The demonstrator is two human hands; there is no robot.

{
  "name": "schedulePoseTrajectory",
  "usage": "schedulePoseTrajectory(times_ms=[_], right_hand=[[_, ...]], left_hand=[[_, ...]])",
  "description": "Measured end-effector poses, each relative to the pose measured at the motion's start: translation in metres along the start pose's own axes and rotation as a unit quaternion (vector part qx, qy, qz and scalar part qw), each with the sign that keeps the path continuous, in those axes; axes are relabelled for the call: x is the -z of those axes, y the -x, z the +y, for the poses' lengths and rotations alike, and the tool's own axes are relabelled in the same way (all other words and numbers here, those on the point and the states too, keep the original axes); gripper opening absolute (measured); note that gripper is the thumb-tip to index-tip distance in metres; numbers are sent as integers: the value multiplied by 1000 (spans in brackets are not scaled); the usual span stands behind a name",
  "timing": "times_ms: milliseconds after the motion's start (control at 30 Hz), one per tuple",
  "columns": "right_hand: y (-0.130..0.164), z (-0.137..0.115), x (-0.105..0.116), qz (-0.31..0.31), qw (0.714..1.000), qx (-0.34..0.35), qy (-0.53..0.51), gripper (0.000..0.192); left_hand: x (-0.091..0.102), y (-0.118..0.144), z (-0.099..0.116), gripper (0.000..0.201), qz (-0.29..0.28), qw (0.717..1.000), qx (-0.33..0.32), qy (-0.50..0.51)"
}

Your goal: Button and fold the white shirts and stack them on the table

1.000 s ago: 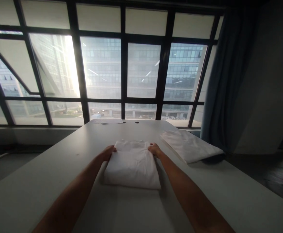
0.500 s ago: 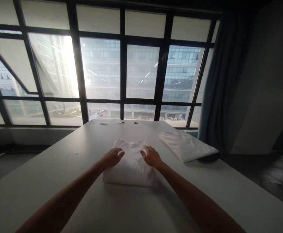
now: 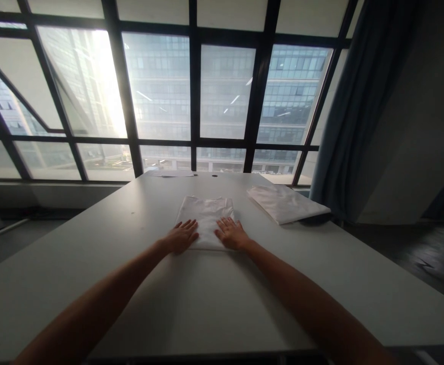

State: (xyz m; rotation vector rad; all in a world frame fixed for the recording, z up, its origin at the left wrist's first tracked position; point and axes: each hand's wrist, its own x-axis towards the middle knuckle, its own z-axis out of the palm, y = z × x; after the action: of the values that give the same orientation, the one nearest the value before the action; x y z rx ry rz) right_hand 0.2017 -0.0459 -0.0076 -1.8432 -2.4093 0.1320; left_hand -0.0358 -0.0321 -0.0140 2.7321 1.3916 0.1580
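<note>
Folded white garment point(image 3: 206, 217) lies mid-table on the white table point(image 3: 93, 253), and I've got my left hand point(image 3: 181, 236) and right hand point(image 3: 231, 234) flat on its near edge, fingers spread, gripping nothing. Second folded cloth point(image 3: 286, 204) sits well apart, right.

No text, label, brand, number or sign can be read anywhere in the view. The folded white cloth point(image 3: 206, 218) under the hands shows no print or tag, the second white cloth point(image 3: 286, 203) is blank as well, and the table point(image 3: 214, 299) bears no markings. The building beyond the window point(image 3: 191, 96) shows no legible lettering.
</note>
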Motion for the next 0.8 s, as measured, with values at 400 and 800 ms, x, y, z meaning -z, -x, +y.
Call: schedulePoseTrajectory(times_ms=[400,800], right_hand=[[6,-12,-3,-20,997,74,-27,64],[5,12,1,-42,996,68,-29,76]], left_hand=[[-14,2,29,70,32,999,3,17],[2,26,7,64,-32,990,140,-10]])
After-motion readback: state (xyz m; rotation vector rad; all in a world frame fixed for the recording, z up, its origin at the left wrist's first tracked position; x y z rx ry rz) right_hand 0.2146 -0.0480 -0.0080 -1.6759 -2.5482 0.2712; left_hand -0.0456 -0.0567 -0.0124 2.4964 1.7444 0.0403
